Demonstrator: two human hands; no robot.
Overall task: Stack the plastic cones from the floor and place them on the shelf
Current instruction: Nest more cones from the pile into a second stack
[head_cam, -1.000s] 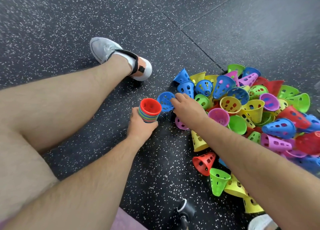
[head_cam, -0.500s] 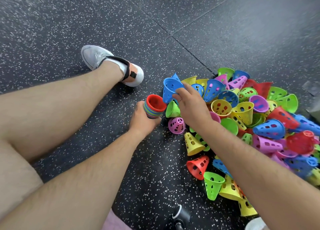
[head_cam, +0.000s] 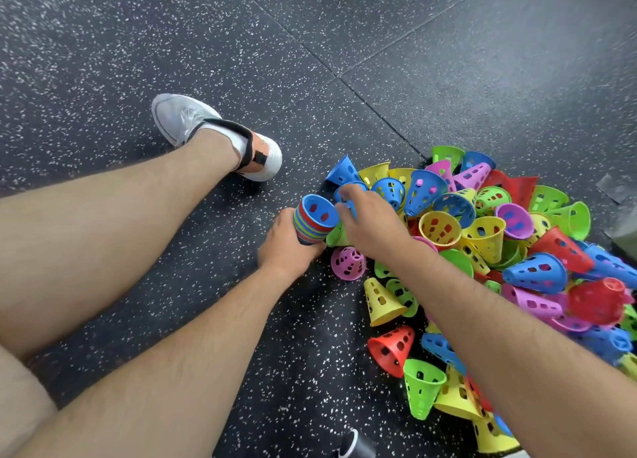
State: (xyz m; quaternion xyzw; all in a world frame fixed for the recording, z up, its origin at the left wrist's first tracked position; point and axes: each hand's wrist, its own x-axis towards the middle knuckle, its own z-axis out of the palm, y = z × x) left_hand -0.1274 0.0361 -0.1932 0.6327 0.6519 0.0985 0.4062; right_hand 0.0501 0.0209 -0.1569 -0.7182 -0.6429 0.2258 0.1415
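The left hand (head_cam: 289, 252) grips the stack (head_cam: 312, 225), its blue-topped mouth tilted up toward the right; the right hand (head_cam: 374, 225), just beside that rim, curls over a blue cone (head_cam: 338, 191), grip unclear; the loose pile (head_cam: 482, 237) on the floor (head_cam: 206, 44) lies rightward, nearer that hand.

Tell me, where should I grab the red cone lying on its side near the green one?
Probably pinch the red cone by its wide rim, thumb inside, fingers outside, coming from the bare floor on its left. It lies on its side with the open mouth facing that way, while its narrow end points into the pile, where other cones crowd it.
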